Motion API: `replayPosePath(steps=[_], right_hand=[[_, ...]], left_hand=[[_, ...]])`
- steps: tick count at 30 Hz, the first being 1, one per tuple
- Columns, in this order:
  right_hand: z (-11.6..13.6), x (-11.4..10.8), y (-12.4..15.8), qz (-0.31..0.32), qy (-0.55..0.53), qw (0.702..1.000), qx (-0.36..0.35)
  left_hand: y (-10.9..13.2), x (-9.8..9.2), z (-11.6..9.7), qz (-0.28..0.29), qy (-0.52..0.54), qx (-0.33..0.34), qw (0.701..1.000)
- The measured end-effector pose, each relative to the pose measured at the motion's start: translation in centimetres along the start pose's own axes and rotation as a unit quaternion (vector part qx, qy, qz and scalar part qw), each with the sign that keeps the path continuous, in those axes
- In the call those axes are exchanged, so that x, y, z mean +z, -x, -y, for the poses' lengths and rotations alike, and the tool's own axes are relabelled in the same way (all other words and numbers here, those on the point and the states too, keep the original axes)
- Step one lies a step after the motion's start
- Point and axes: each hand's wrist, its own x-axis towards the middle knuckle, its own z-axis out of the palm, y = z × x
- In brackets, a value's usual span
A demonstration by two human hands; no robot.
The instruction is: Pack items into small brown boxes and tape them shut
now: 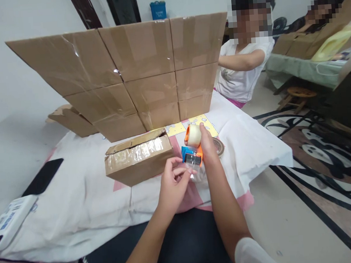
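My right hand (208, 143) is closed around an orange and blue tape dispenser (197, 156) that carries a thick roll of clear tape (194, 134). A strip of clear tape (194, 174) hangs from the dispenser's cutting edge. At that strip my left hand (176, 174) has its fingers bent, thumb and fingertips pinched on the tape's loose end. Left of the hands lies a cardboard box (140, 160) with shiny clear tape along its upper edge and a narrow gap at its flap. Partly hidden behind my right hand is a brown tape roll (218, 146).
Stacked cardboard boxes (147, 75) form a wall at the back of the cloth-covered table (87, 201). Another box (74, 120) sits behind at left. A dark flat object (43, 176) and a white device (12, 221) lie left. One person (240, 69) sits beyond; another is far right.
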Motion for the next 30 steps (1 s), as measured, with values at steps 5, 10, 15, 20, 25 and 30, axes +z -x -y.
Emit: replayPosePath(steps=[5, 10, 15, 20, 25, 30], right_hand=[[-0.1, -0.1, 0.0, -0.023, 0.017, 0.998, -0.047], [-0.1, -0.4, 0.0, -0.052, 0.030, 0.995, -0.077], [-0.3, -0.5, -0.2, -0.039, 0.011, 0.995, -0.090], [-0.5, -0.6, -0.4, -0.018, -0.013, 0.996, -0.086], [0.0, -0.4, 0.0, -0.010, -0.027, 0.996, -0.079], [0.1, -0.4, 0.4, -0.015, -0.034, 0.997, -0.066]], left_hand=[[0.0, 0.0, -0.1, -0.007, -0.008, -0.010, 1.000], [0.0, -0.1, 0.0, -0.013, -0.012, -0.009, 1.000], [-0.2, 0.0, 0.2, -0.018, -0.017, -0.009, 1.000], [-0.7, 0.1, 0.8, -0.016, -0.016, -0.010, 1.000], [-1.2, 0.2, 1.2, -0.010, -0.020, -0.003, 1.000], [-1.6, 0.2, 2.1, -0.013, -0.032, 0.007, 0.999]])
